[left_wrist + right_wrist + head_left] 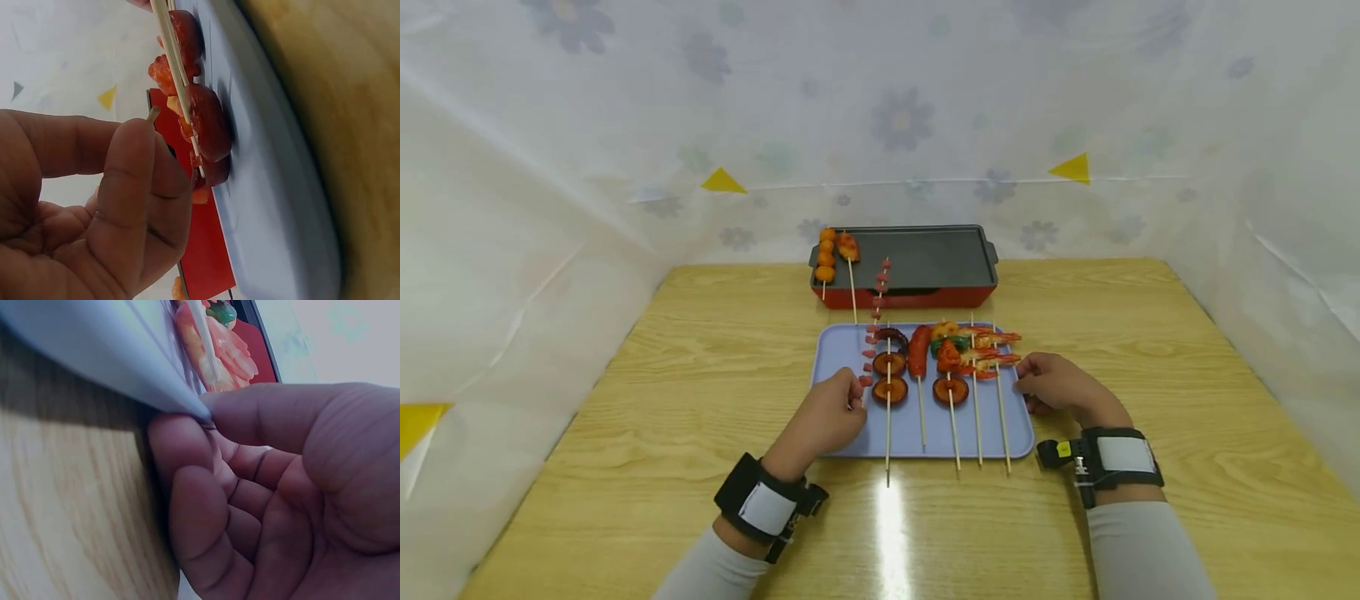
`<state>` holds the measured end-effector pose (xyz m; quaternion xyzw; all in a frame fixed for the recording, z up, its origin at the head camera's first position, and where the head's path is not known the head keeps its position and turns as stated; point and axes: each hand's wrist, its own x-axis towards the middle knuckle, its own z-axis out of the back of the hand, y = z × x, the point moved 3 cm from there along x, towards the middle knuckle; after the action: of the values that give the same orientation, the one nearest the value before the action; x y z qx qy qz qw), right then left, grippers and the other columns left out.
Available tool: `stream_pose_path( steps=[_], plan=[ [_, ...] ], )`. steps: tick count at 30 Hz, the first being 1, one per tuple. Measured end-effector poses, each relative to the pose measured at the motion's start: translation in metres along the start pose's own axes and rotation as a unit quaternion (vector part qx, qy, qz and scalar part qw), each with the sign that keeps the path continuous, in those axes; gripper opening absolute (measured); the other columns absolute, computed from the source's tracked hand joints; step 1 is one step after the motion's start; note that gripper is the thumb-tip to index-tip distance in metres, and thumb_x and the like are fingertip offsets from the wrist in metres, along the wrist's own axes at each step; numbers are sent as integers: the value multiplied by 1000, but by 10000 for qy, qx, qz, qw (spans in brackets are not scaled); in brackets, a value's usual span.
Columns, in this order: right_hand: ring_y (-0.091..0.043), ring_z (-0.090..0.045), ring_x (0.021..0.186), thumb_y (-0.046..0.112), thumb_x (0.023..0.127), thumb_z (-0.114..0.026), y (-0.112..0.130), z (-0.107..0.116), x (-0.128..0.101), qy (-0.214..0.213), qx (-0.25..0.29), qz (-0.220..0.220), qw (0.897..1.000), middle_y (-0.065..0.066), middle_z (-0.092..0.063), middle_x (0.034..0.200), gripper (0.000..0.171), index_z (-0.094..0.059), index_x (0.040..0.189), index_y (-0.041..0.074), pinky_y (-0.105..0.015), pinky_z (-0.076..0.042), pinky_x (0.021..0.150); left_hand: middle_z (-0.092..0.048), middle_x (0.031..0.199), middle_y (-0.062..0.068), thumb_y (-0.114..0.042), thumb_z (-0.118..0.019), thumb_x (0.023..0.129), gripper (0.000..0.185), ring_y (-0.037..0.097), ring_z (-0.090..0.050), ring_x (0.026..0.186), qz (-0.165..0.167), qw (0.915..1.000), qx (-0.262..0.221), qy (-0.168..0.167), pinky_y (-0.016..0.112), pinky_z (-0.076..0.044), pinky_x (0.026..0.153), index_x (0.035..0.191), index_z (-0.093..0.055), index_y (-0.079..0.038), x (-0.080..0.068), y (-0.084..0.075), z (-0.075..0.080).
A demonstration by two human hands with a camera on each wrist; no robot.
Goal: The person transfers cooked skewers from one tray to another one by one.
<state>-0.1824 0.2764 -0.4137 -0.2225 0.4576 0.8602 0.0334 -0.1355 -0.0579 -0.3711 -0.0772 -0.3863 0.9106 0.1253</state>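
My left hand (pixel 853 398) pinches the near end of a thin skewer of small pink pieces (pixel 874 325) between thumb and forefinger; its wooden tip (pixel 153 114) pokes out above the thumb. That skewer slants from the blue tray's (pixel 937 437) left part up onto the grill (pixel 940 258). My right hand (pixel 1026 392) grips the tray's right edge (pixel 94 350), fingers curled underneath and thumb on top. Several more skewers lie on the tray: mushroom slices (pixel 889 377), a sausage (pixel 918 352), vegetables and shrimp (pixel 992 358).
The red grill with a black plate stands behind the tray, with a skewer of orange balls (pixel 825 254) and another skewer (pixel 848 247) at its left end. The wooden table (pixel 700 367) is walled in by a flowered white sheet on three sides.
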Motion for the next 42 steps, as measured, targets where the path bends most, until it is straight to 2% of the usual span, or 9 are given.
stream_pose_path(
  steps=[7, 11, 16, 26, 30, 36, 42],
  plan=[
    [-19, -58, 68, 9, 95, -58, 1, 0, 0, -11, -79, 12, 10000, -9, -56, 82, 19, -52, 109, -2, -33, -51, 60, -48, 71, 4, 6, -59, 80, 14, 16, -46, 62, 200, 9996, -190, -13, 27, -35, 53, 87, -52, -4, -19, 4, -5],
    [-19, -57, 68, 9, 95, -57, 2, 1, 0, -10, -78, 36, 10000, -9, -55, 83, 19, -52, 109, -3, -33, -51, 60, -48, 71, 4, 7, -61, 78, 15, 16, -46, 61, 323, 9994, -156, -8, 27, -35, 52, 86, -52, -3, -25, 7, -6],
    [-19, -58, 67, 9, 96, -57, 1, 2, 1, 17, -95, 88, 9999, -9, -55, 83, 19, -52, 109, -3, -32, -52, 60, -49, 71, 3, 7, -63, 77, 16, 16, -47, 62, 295, 9995, -60, -30, 26, -37, 52, 84, -53, -3, -30, 9, -8],
    [-20, -58, 69, 11, 97, -58, -3, 10, -3, -68, -110, 60, 9999, -9, -57, 82, 20, -52, 110, -3, -33, -51, 61, -47, 65, 0, 6, -65, 75, 16, 14, -44, 56, 189, 9992, 351, 4, 25, -33, 49, 75, -52, -5, -21, 1, -10],
    [-20, -58, 70, 11, 97, -57, -3, 9, -1, -23, -55, 56, 10000, -9, -57, 83, 20, -52, 110, -3, -33, -50, 61, -47, 64, 0, 3, -68, 74, 17, 14, -45, 56, 252, 9988, 418, 16, 25, -34, 50, 73, -54, -5, -22, 1, -10],
    [-20, -58, 69, 11, 97, -58, -6, 1, -2, 89, -60, -59, 9999, -9, -57, 82, 19, -52, 110, -2, -33, -50, 61, -50, 64, -1, -3, -73, 75, 11, 13, -46, 56, 347, 9990, 242, 156, 26, -37, 49, 76, -61, -3, -28, 6, -12],
    [-20, -57, 69, 9, 97, -57, -3, 1, 0, 84, -53, 61, 9999, -9, -56, 82, 17, -52, 108, -3, -33, -49, 60, -51, 61, -3, -18, -76, 82, 19, 10, -45, 53, 231, 9996, 145, 15, 26, -38, 48, 85, -64, -3, -27, 7, -10]
  ],
)
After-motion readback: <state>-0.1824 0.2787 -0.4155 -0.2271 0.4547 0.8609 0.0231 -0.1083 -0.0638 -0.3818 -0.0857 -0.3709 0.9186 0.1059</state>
